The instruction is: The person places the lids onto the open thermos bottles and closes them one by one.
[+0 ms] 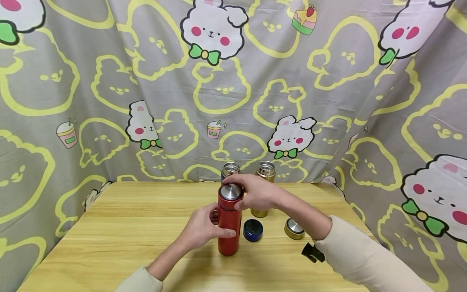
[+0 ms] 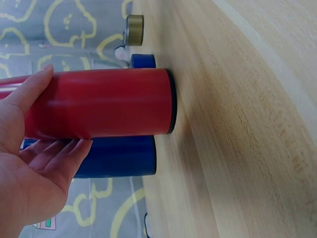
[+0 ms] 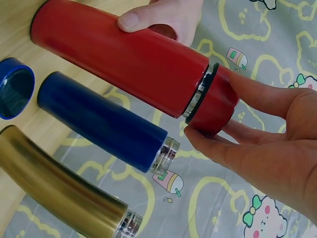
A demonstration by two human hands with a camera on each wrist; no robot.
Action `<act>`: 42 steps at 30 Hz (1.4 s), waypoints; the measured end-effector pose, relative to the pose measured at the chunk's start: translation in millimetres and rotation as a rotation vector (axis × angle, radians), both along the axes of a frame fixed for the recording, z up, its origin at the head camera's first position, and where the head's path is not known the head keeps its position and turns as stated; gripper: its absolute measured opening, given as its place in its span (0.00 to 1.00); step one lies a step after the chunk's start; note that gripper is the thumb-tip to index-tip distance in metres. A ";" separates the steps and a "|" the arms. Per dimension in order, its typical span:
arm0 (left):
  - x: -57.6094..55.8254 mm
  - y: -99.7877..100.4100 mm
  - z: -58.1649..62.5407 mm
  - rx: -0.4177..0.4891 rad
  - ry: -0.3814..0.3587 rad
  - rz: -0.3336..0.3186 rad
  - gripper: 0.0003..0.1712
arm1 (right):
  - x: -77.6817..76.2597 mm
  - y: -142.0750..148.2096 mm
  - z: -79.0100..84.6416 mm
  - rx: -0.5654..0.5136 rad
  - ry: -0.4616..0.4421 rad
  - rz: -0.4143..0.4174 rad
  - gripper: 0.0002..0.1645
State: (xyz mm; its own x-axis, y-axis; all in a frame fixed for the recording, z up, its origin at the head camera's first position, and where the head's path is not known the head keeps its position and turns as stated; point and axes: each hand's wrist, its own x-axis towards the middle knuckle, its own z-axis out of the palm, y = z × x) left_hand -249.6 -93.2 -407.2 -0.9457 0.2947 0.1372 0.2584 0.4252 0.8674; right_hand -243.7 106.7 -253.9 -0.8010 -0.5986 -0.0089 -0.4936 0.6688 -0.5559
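Note:
A red thermos (image 1: pixel 229 231) stands upright at the middle of the table. My left hand (image 1: pixel 202 227) grips its body from the left, thumb across the front. Around its red lid (image 3: pixel 213 101) with the steel top, the fingers of my right hand (image 1: pixel 257 190) are curled. In the right wrist view a narrow band of steel neck shows between lid and body, so the lid sits slightly raised. Behind the red thermos is a lidless blue thermos (image 3: pixel 104 119), mostly hidden in the head view. A lidless gold thermos (image 3: pixel 59 183) stands beside it, partly behind my right hand.
A blue lid (image 1: pixel 253 230) lies on the wooden table (image 1: pixel 146 215) just right of the red thermos. Farther right is a gold lid (image 1: pixel 294 229) with a steel top. A patterned grey curtain (image 1: pixel 233 101) hangs behind the table. Something black (image 1: pixel 313 252) sits at the right cuff.

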 end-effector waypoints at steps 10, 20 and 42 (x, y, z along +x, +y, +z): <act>-0.1 -0.2 0.2 0.008 -0.005 -0.005 0.37 | 0.6 -1.7 -0.7 0.022 0.040 -0.024 0.37; -0.4 -0.3 0.5 0.016 -0.010 -0.013 0.37 | -2.2 -3.9 -4.0 -0.013 0.048 -0.155 0.35; -0.5 -1.3 0.3 0.008 -0.018 -0.012 0.38 | -4.1 -0.4 0.5 -0.033 -0.085 -0.077 0.46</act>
State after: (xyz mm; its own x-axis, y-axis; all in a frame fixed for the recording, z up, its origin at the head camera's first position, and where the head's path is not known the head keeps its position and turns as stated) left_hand -250.2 -94.5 -407.0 -0.9442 0.3054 0.1230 0.2483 0.4150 0.8753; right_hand -247.8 106.3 -253.4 -0.8419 -0.5362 -0.0604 -0.3912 0.6837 -0.6161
